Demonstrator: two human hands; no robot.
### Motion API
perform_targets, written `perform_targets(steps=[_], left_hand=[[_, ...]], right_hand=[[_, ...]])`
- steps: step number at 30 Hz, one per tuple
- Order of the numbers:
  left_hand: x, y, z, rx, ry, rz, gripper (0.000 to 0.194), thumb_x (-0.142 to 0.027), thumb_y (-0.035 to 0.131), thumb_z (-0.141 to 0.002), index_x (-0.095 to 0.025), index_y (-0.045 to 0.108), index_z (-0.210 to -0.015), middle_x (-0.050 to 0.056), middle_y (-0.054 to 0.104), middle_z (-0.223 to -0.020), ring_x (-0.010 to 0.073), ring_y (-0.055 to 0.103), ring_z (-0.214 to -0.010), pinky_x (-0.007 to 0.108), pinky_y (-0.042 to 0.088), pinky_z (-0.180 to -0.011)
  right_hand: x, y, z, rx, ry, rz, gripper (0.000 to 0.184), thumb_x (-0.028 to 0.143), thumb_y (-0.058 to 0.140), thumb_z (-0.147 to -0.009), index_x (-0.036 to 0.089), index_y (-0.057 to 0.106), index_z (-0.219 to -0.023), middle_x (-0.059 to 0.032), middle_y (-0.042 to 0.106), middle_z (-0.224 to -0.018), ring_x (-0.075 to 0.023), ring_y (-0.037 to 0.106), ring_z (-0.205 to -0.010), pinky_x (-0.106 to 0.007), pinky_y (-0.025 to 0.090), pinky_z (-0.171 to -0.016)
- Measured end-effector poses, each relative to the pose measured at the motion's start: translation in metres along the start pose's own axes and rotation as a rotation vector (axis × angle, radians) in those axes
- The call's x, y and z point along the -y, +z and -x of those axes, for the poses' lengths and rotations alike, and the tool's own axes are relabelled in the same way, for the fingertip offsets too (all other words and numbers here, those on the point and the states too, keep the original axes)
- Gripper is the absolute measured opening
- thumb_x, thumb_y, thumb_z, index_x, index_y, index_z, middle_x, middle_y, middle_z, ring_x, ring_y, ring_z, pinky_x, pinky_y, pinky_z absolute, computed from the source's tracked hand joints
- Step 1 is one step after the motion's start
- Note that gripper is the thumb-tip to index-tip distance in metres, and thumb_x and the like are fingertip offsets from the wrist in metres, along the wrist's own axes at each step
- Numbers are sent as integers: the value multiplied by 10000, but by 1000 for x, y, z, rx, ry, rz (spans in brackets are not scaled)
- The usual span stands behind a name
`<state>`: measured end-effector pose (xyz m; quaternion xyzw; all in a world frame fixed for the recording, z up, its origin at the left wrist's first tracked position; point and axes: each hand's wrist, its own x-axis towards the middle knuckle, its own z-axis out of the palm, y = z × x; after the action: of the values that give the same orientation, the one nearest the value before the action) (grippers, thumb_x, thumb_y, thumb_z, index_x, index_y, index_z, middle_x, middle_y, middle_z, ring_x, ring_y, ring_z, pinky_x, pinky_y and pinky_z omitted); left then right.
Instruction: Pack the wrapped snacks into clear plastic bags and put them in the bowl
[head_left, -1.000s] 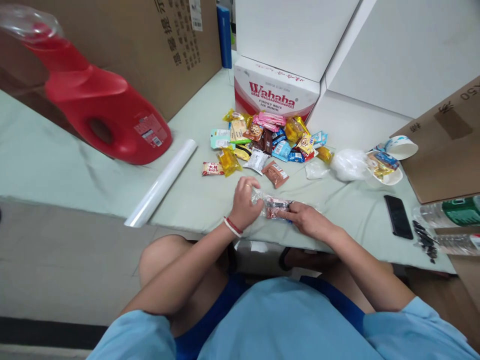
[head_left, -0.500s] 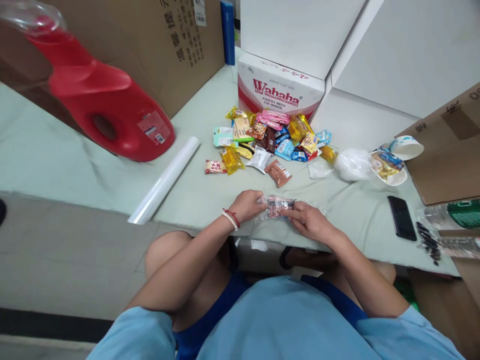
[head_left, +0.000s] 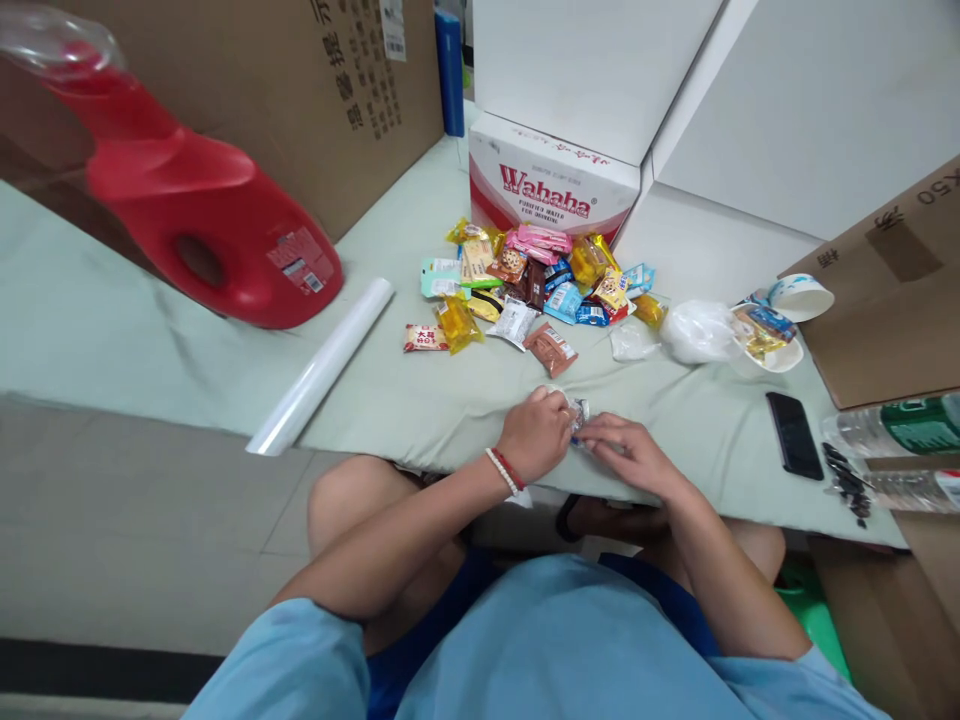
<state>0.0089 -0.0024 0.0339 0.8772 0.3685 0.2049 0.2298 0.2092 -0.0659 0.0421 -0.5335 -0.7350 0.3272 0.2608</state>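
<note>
- Our left hand is curled on the shiny packet. Our right hand touches it, but we can't tell if it pinches.
- The packet is between our 2 hands, near the table edge.
- It looks light, crinkly and slippery, so we'd hold its ends gently.
- We read "Wahaha" and "PURIFIED WATER FOR DRINKING" on the white box.

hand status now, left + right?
Left hand: curled closed on the clear-wrapped packet, mostly hidden under the fingers.
Right hand: fingers at the packet's near edge; whether they grip it, cannot tell.
</note>
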Motion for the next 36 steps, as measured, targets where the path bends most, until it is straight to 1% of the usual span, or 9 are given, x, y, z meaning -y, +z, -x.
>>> perform_targets(steps=[3, 5, 9, 13, 16, 22, 27, 30, 36], left_hand=[[-4, 4, 4, -11, 37, -165, 173, -185, 561, -944, -225, 730, -947, 99, 621, -950, 277, 550, -981, 391, 487, -768], [-4, 8, 6, -46, 38, -204, 192, -233, 541, -974, -235, 733, -974, 101, 596, -942, 280, 523, -976, 407, 456, -785], [1, 13, 7, -125, 1, -197, 198, -301, 558, -984, -273, 754, -972, 102, 585, -1063, 297, 485, -1081, 436, 433, -842], [2, 18, 5, -120, 7, -160, 201, -265, 558, -984, -265, 759, -989, 108, 577, -1111, 301, 462, -1158, 408, 475, -852], [1, 24, 5, -101, 56, -171, 215, -225, 532, -988, -225, 742, -1038, 125, 595, -1093, 312, 466, -1207, 410, 515, -871], [16, 25, 6, -114, 111, 34, 206, -104, 542, -882, -180, 733, -875, 127, 643, -1148, 264, 585, -1155, 425, 544, -986], [40, 13, 5, -360, -236, 247, 266, -166, 588, -851, -213, 714, -1080, 90, 679, -1136, 240, 635, -1099, 430, 528, -1014], [37, 13, 3, -266, -373, 164, 218, -297, 635, -876, -183, 701, -1050, 108, 706, -1037, 284, 640, -1070, 488, 509, -1009], [6, 12, 15, -226, -59, 462, 315, -265, 562, -904, -195, 637, -1202, 115, 709, -1205, 224, 680, -1107, 393, 545, -973]], right_hand=[[-19, -3, 6, -361, 256, 83, 381, 470, 488, -1012, 220, 700, -1205, -86, 662, -962, -247, 630, -910, -411, 529, -857], [-32, 1, 8, -455, 328, 268, 422, 507, 627, -918, 197, 703, -1195, -138, 641, -1091, -314, 581, -1072, -494, 489, -963], [-42, 5, 17, -319, 304, 416, 201, 385, 707, -828, 202, 714, -911, -170, 581, -1298, -373, 449, -1283, -547, 401, -1072], [-22, -11, 19, -291, 358, 265, 148, 354, 577, -904, 223, 635, -865, -92, 660, -994, -248, 607, -913, -389, 492, -844], [1, -16, -5, -315, 386, 131, 182, 408, 583, -906, 238, 591, -840, 2, 614, -728, -185, 552, -674, -298, 434, -661], [18, 16, -65, -250, 294, 47, 147, 321, 514, -891, 227, 617, -844, 9, 651, -707, -168, 577, -671, -260, 414, -638], [7, 30, -64, -276, 323, -129, 145, 337, 497, -895, 238, 599, -865, 20, 616, -668, -166, 585, -630, -265, 458, -626], [5, 32, -55, -316, 372, -300, 192, 404, 515, -905, 239, 613, -916, 12, 627, -700, -174, 600, -628, -284, 496, -622], [15, 29, -22, -405, 403, -514, 435, 639, 549, -924, 227, 656, -1014, -52, 697, -924, -210, 657, -826, -347, 574, -767]])
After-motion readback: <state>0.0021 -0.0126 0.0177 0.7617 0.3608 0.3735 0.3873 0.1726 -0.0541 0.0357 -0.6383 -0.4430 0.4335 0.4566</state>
